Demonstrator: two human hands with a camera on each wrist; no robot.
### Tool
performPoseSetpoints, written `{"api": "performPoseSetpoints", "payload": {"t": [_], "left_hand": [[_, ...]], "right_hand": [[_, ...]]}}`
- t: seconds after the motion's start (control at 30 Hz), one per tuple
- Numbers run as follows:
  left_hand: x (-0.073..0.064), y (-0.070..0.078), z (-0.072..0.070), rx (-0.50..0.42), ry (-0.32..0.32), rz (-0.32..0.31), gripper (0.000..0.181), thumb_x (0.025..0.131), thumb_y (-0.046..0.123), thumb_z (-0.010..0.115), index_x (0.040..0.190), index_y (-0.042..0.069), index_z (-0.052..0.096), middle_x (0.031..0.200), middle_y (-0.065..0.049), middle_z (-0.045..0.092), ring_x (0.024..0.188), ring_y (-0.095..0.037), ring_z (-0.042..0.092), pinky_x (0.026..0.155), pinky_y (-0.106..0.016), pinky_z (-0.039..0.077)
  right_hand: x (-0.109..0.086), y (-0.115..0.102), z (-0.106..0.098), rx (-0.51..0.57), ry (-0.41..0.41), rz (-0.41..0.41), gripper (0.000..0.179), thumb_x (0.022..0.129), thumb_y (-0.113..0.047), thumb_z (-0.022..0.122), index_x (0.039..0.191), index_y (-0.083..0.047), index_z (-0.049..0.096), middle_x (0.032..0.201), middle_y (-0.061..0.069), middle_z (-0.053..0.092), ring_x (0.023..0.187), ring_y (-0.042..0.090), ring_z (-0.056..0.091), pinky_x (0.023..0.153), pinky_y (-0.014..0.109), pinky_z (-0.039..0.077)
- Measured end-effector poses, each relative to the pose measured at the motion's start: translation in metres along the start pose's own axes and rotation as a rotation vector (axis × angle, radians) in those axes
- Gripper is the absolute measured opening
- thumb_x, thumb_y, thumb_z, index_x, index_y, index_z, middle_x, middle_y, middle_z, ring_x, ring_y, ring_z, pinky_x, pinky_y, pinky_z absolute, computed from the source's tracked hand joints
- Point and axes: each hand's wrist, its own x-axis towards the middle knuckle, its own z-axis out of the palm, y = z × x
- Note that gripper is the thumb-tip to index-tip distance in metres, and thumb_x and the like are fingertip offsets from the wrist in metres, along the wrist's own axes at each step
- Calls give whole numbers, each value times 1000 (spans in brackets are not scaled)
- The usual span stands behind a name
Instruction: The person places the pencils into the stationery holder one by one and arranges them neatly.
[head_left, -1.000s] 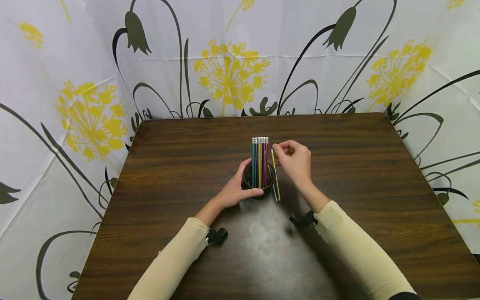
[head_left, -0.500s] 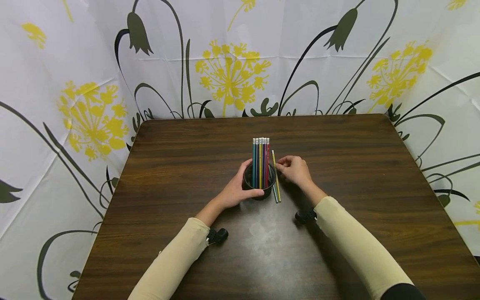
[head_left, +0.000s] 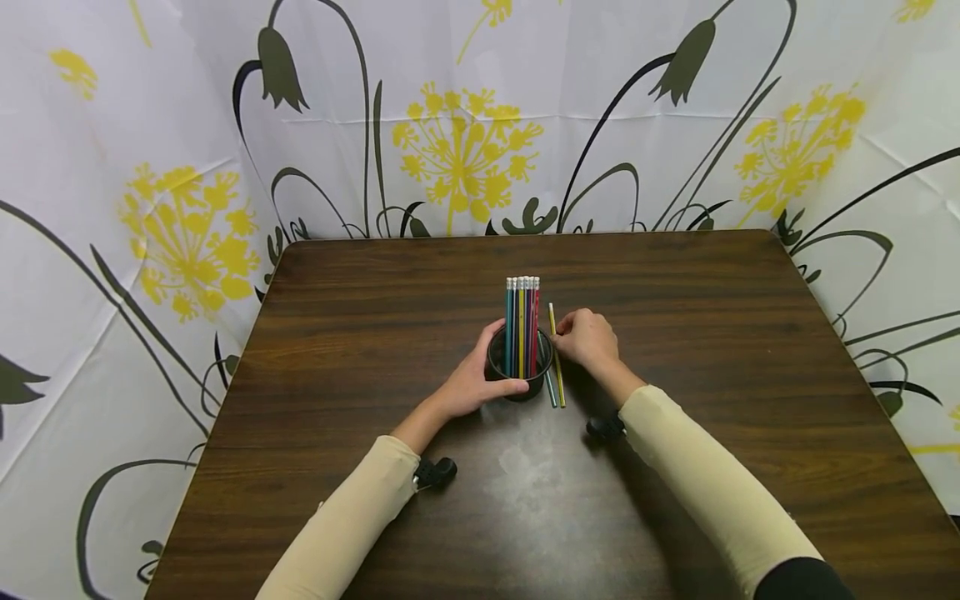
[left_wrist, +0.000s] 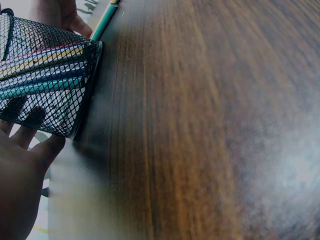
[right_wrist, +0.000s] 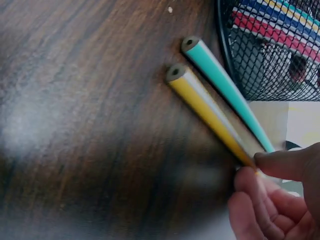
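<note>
A round black mesh pencil cup (head_left: 535, 387) stands near the middle of the table, with several pencils (head_left: 522, 325) upright in it, eraser ends up. My left hand (head_left: 468, 382) grips the cup from its left side, thumb across the front. Two unsharpened pencils lie just right of the cup. Thumb and fingertips of my right hand (head_left: 591, 337) pinch the yellow one (right_wrist: 205, 112) partway along, as the right wrist view shows. Between it and the cup lies the green pencil (right_wrist: 225, 85), close beside the cup's base and touched by neither hand.
The brown wood-grain table (head_left: 360, 333) reaches back to a white curtain (head_left: 585, 58) printed with yellow and grey flowers. Black wrist cameras (head_left: 437, 472) stick out from both cream sleeves (head_left: 345, 517).
My right hand has come down toward me to pinch the yellow pencil, which has shifted slightly right, away from the green one. The left hand and cup keep their place.
</note>
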Motion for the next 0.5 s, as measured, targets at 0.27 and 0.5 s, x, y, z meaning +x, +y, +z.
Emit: {"api": "performPoseSetpoints", "payload": {"t": [0.27,0.5], "left_hand": [[0,-1,1,4,10,12,95,83,31,80,153,34,16,145,-6,41,123,-22,49,106,-48,34],[-1,-1,1,-7,9,-3,95,84,28,79,154,34,15,144,-6,41,121,-22,50,105,-48,35]], "right_hand": [[-1,-1,-5,-68,-1,13,15,79,-29,74,84,-14,75,93,9,71,87,32,64,78,51,50],[-3,1,-14,8,-32,43,17,82,-28,72,89,-13,74,91,7,70,82,29,62,71,46,49]]}}
